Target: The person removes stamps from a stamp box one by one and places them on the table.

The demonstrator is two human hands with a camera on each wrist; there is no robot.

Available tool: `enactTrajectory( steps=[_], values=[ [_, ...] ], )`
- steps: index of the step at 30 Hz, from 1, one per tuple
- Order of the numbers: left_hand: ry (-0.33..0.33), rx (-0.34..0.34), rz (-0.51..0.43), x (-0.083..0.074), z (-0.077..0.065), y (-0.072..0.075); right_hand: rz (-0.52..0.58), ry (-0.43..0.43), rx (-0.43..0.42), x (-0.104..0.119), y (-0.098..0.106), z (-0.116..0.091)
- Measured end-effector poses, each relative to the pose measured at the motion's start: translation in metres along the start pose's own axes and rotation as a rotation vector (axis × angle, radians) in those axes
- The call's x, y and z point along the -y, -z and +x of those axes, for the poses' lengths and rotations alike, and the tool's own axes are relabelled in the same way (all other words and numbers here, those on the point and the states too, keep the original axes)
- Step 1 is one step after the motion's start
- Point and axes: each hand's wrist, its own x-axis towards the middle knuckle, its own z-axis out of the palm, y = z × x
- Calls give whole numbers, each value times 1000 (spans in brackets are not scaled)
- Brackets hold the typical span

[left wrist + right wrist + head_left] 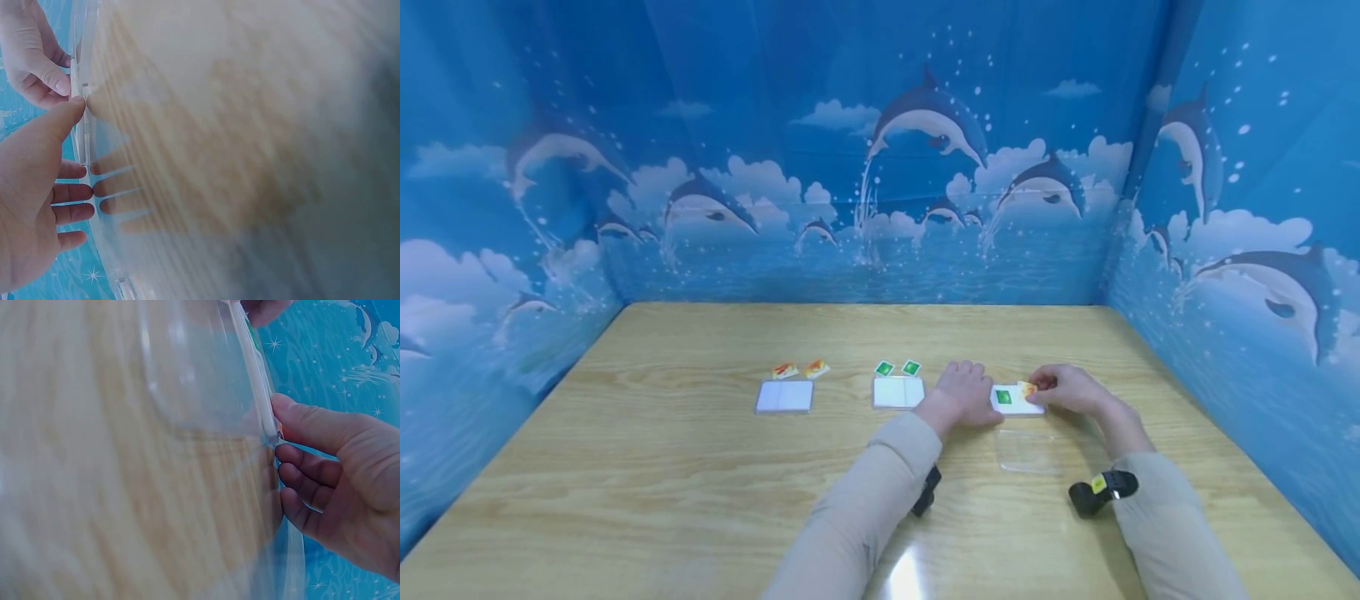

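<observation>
Near the table's right side lies a white rectangular frame (1017, 408) with a small green picture card (1003, 397) on its left half. At its right half my right hand (1067, 390) pinches a small orange picture card (1026, 387), partly hidden by the fingers. In the right wrist view, my right thumb (300, 412) is at the frame's edge and the other fingers are curled below it. My left hand (964, 393) rests on the table beside the frame, fingers fairly straight, with the thumb touching its left end. A clear plastic cover (1028, 452) lies in front of the frame.
A second white frame (898, 392) lies left of my left hand, with two green cards (911, 367) behind it. Farther left is a third white frame (785, 397) with two orange cards (816, 367) behind. Dolphin-print curtains (880, 233) border the wooden table (647, 467).
</observation>
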Motion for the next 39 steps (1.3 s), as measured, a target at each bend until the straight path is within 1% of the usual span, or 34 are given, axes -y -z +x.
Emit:
enactTrajectory(
  steps=[2,10,18,23,30,34,39],
  values=[
    [0,2,4,0,0,0,-7,9,-11,-1,0,0],
    [-1,3,4,0,2,-1,13,-22,-32,-1,1,1],
    [3,12,5,-1,1,1,3,-35,-38,1,2,1],
    [3,12,-4,-1,2,1,-7,-34,-45,1,2,1],
    [8,20,12,-1,2,1,-12,-27,-54,0,3,2],
    [3,15,26,0,2,0,11,-20,-43,-2,5,1],
    [-3,10,32,0,3,-1,101,-26,1,-4,9,0]
  ],
)
